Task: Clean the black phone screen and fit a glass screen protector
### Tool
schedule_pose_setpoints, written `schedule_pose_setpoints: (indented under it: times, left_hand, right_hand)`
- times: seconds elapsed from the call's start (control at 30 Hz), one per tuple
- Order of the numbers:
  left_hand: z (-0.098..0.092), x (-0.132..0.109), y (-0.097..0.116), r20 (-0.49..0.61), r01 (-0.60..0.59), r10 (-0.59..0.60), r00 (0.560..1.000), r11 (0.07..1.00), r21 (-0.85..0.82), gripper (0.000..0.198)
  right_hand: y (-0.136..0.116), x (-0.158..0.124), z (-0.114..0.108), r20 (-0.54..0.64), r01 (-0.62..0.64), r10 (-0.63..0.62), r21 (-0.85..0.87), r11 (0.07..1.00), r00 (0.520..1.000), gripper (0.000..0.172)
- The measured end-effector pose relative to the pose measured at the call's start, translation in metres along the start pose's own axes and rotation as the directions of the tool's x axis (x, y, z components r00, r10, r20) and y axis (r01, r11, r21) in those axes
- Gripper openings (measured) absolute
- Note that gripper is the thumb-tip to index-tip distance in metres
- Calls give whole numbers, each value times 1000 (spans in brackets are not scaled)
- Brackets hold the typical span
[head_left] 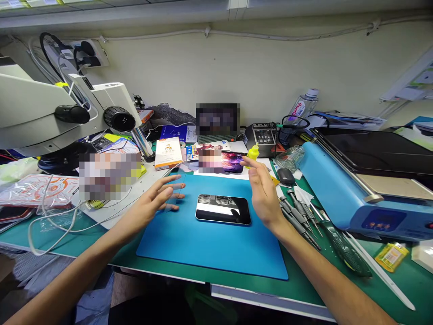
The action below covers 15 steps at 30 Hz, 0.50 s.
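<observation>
A smartphone (223,215) with a black glossy front and pale edge lies flat on the blue mat (209,250), between my hands. My left hand (155,198) is left of it, above the mat, thumb and fingers around a thin clear sheet (173,201) that looks like a glass screen protector. My fingers show through it. To the right of the phone, my right hand (262,187) is raised with fingers extended and nothing visible in them. Its fingertips overlap the view of a second phone (233,162) with a lit purple screen, behind the mat; contact cannot be told.
Left stands a microscope (118,118) with white cables on the bench. Several screwdrivers (299,221) and a green-handled tool (345,248) lie right, beside a blue machine (338,194). A white-orange box (168,152), yellow bottle (253,151) and glass jar (290,157) are behind the mat.
</observation>
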State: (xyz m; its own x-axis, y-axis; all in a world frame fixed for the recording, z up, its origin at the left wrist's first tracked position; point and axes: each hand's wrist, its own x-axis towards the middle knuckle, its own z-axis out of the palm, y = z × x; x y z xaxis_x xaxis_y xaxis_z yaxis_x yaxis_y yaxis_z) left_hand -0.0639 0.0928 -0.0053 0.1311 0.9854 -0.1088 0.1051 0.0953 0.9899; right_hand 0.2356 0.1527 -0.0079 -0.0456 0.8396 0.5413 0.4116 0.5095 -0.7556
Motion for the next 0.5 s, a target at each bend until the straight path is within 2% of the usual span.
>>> schedule_pose_setpoints:
  times: [0.07,0.1,0.17,0.23,0.3,0.33,0.4,0.5]
  left_hand:
    - [2,6,-3,7,-119,120,993,970,210,61]
    - [3,10,-4,25,-186,189,982,926,328,58]
    - [6,16,-4,109,-330,326,939,768,549,55]
    - [10,23,-2,244,-467,429,870,558,686,53]
    - [14,31,1,348,-550,474,809,402,732,52]
    - [16,35,2,379,-571,480,791,357,739,52]
    - [19,43,4,413,-600,490,768,326,730,53]
    - [20,50,3,435,-628,496,751,336,702,55]
  right_hand:
    - [2,1,-2,25,4,-4,12,1000,1000,46]
    - [3,2,-4,47,20,-21,17,1000,999,47]
    - [3,5,-8,119,84,-85,12,996,989,55]
    - [3,9,-12,212,171,-164,-12,985,963,69]
    - [3,11,-15,313,251,-224,-48,967,923,84]
    - [4,12,-15,355,283,-242,-67,957,903,89]
    - [7,12,-13,416,327,-260,-97,940,871,93]
    - [12,9,-9,461,355,-266,-118,927,847,92]
